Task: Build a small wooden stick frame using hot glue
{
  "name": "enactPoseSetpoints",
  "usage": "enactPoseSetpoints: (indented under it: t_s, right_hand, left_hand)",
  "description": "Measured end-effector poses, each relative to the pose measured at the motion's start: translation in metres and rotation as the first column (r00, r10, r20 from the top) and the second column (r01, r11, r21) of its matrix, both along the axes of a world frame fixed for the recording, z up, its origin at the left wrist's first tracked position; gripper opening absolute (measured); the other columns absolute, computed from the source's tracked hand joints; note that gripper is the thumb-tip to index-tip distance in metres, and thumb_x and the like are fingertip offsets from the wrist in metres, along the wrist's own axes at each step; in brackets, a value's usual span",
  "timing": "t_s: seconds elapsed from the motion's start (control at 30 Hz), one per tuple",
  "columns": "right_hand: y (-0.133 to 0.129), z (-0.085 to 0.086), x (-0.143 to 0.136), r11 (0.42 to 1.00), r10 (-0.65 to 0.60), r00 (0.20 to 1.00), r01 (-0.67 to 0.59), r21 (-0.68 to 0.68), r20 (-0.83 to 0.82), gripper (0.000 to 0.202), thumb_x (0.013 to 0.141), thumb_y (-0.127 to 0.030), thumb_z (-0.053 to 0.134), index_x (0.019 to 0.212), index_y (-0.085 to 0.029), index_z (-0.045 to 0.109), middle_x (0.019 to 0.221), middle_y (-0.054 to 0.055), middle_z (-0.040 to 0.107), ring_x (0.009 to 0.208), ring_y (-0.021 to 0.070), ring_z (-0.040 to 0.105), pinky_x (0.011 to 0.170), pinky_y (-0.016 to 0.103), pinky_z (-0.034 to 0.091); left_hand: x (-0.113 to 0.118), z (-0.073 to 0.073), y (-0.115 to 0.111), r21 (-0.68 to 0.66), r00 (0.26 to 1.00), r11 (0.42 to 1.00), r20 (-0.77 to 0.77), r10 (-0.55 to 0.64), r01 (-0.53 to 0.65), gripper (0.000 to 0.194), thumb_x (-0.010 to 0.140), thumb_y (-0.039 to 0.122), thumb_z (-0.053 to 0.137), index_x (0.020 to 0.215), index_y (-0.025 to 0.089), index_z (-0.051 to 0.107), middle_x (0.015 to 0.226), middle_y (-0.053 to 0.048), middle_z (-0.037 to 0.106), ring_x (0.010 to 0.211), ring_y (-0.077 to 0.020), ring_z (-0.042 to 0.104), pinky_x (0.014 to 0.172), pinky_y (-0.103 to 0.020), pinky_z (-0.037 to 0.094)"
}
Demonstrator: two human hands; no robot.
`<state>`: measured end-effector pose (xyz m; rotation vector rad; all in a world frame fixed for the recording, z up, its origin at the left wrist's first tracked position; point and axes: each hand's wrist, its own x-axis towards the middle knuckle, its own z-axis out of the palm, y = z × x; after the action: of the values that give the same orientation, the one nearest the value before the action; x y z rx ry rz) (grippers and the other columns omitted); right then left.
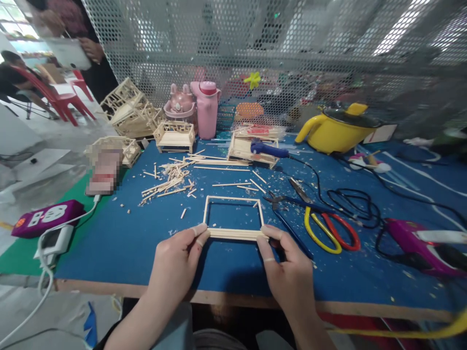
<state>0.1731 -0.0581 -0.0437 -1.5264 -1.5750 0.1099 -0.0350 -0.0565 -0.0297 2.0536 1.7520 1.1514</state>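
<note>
A rectangular frame of thin wooden sticks (233, 235) is held above the blue table, its near side made of several sticks laid side by side. My left hand (178, 257) pinches the left near corner between thumb and fingers. At the right near corner, my right hand (286, 262) pinches it the same way. Pale coverings wrap some fingertips. Just right of the frame lie pliers (282, 214) with blue handles and scissors (321, 226) with one yellow and one red handle loop. A pile of loose sticks (173, 180) lies beyond the frame.
A blue glue gun (270, 149) rests on a small wooden bed model (242, 148), its black cord trailing right. Another bed model (175, 137), a pink bottle (207, 109) and a yellow pot (335, 129) stand behind. Purple power strips (47, 217) and cables lie at the sides.
</note>
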Motion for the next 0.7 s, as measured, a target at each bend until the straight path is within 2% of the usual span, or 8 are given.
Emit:
enactPoseSetpoints:
  t_s: [0.1, 0.27, 0.4, 0.47, 0.53, 0.6, 0.7]
  right_hand:
    - [0.000, -0.001, 0.001, 1.000, 0.011, 1.000, -0.011, 0.001, 0.018, 0.017, 0.085, -0.032, 0.055, 0.092, -0.020, 0.065, 0.098, 0.008, 0.071, 0.090, 0.0213, 0.067, 0.082, 0.035, 0.054]
    - [0.004, -0.002, 0.001, 1.000, 0.026, 0.998, -0.027, 0.014, 0.060, 0.021, 0.087, -0.034, 0.051, 0.089, -0.020, 0.065, 0.098, 0.010, 0.071, 0.092, 0.0228, 0.067, 0.082, 0.038, 0.054]
    - [0.009, 0.004, 0.002, 0.997, -0.008, 0.987, -0.004, 0.071, 0.163, 0.022, 0.088, -0.033, 0.051, 0.078, -0.019, 0.065, 0.099, 0.012, 0.070, 0.096, 0.0258, 0.065, 0.083, 0.043, 0.053]
    - [0.010, 0.008, 0.002, 0.995, -0.018, 0.972, -0.004, 0.096, 0.234, 0.021, 0.087, -0.031, 0.051, 0.081, -0.019, 0.067, 0.107, 0.014, 0.068, 0.104, 0.0296, 0.062, 0.084, 0.048, 0.051]
    - [0.011, 0.011, 0.000, 0.991, -0.006, 0.944, -0.038, 0.127, 0.329, 0.021, 0.088, -0.024, 0.048, 0.094, -0.018, 0.067, 0.117, 0.014, 0.066, 0.113, 0.0323, 0.058, 0.089, 0.056, 0.047]
    - [0.010, 0.012, -0.003, 0.983, 0.039, 0.899, -0.112, 0.143, 0.436, 0.032, 0.086, -0.012, 0.042, 0.107, -0.018, 0.065, 0.121, 0.012, 0.065, 0.117, 0.0319, 0.056, 0.095, 0.062, 0.039]
    - [0.008, 0.009, -0.010, 0.962, 0.143, 0.847, -0.240, 0.129, 0.511, 0.049, 0.077, 0.002, 0.034, 0.107, -0.019, 0.067, 0.116, 0.007, 0.068, 0.111, 0.0261, 0.061, 0.101, 0.059, 0.037]
  left_hand:
    - [0.000, 0.002, 0.001, 0.002, 0.999, 1.000, -0.039, -0.008, 0.008, 0.017, 0.087, 0.026, 0.056, 0.091, 0.020, 0.071, 0.090, -0.003, 0.076, 0.079, -0.0171, 0.072, 0.069, -0.023, 0.056]
    - [-0.002, 0.011, 0.002, -0.024, 0.970, 0.997, -0.231, -0.081, 0.078, 0.026, 0.091, 0.026, 0.045, 0.088, 0.019, 0.070, 0.085, -0.007, 0.073, 0.073, -0.0196, 0.070, 0.062, -0.028, 0.054]
    - [-0.003, 0.012, 0.003, -0.057, 0.968, 0.994, -0.227, -0.106, 0.096, 0.026, 0.091, 0.025, 0.044, 0.086, 0.018, 0.069, 0.082, -0.007, 0.072, 0.072, -0.0194, 0.069, 0.063, -0.027, 0.052]
    - [-0.003, 0.010, 0.003, -0.053, 0.973, 0.994, -0.207, -0.105, 0.096, 0.024, 0.091, 0.024, 0.046, 0.086, 0.019, 0.069, 0.081, -0.006, 0.072, 0.072, -0.0192, 0.069, 0.064, -0.027, 0.052]
    - [-0.003, 0.009, 0.003, -0.036, 0.974, 0.994, -0.200, -0.111, 0.105, 0.023, 0.091, 0.024, 0.046, 0.086, 0.019, 0.068, 0.079, -0.005, 0.071, 0.070, -0.0185, 0.068, 0.063, -0.026, 0.051]
    - [-0.002, 0.008, 0.003, -0.010, 0.972, 0.993, -0.204, -0.117, 0.117, 0.023, 0.091, 0.023, 0.045, 0.083, 0.020, 0.067, 0.073, -0.004, 0.069, 0.065, -0.0175, 0.067, 0.059, -0.025, 0.050]
    - [-0.001, 0.007, 0.003, 0.036, 0.972, 0.992, -0.203, -0.115, 0.125, 0.025, 0.091, 0.021, 0.044, 0.079, 0.020, 0.066, 0.067, -0.002, 0.067, 0.059, -0.0167, 0.065, 0.055, -0.024, 0.048]
